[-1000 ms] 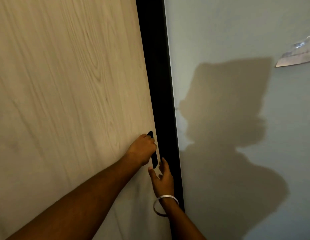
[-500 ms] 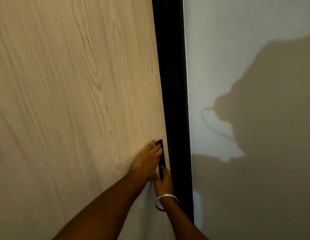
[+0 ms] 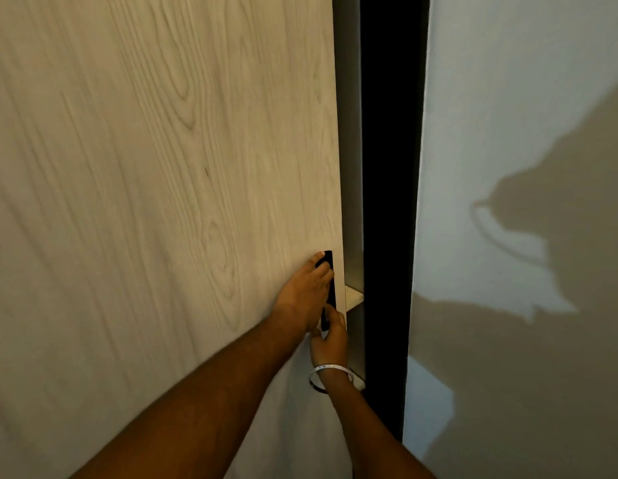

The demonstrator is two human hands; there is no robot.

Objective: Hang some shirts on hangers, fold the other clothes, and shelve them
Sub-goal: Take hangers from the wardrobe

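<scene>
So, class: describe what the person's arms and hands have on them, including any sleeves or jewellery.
Both forearms are bare, with no sleeves in view. The right hand has a thin silver bangle around its wrist. The left hand shows no rings, watch or gloves.

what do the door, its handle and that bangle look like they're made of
Door: pale wood or wood-look laminate, matte, with printed-looking grain swirls. Handle: a slim black recessed strip, plastic or coated metal; too dark to tell. Bangle on the right wrist: thin, silvery, with a bright glint, likely metal.
</scene>
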